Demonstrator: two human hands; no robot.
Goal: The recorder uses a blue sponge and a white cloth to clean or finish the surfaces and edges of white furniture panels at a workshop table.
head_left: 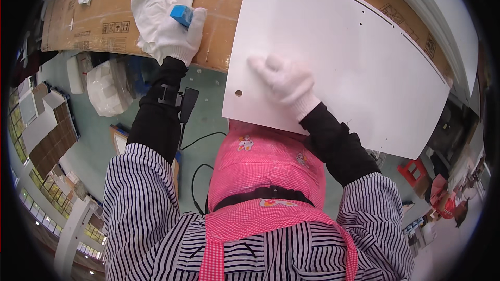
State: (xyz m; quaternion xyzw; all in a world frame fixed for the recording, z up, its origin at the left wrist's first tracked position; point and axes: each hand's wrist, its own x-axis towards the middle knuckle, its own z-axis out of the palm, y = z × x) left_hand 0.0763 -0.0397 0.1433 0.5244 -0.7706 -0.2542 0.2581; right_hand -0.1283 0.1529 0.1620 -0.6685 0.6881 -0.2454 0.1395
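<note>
The left hand (pixel 174 34), in a white glove, was closed around a small blue block (pixel 182 15) and a bunched white cloth (pixel 159 0), held over the cardboard-covered counter (pixel 104 21). The right hand (pixel 284 80), also gloved, lay palm down with fingers loosely curled on a large white panel (pixel 338 57), gripping nothing; the panel had small drilled holes and rested partly on the counter, its near edge jutting out over the person's pink apron (pixel 265 166). A white plastic bag (pixel 107 88) sat on the floor below.
</note>
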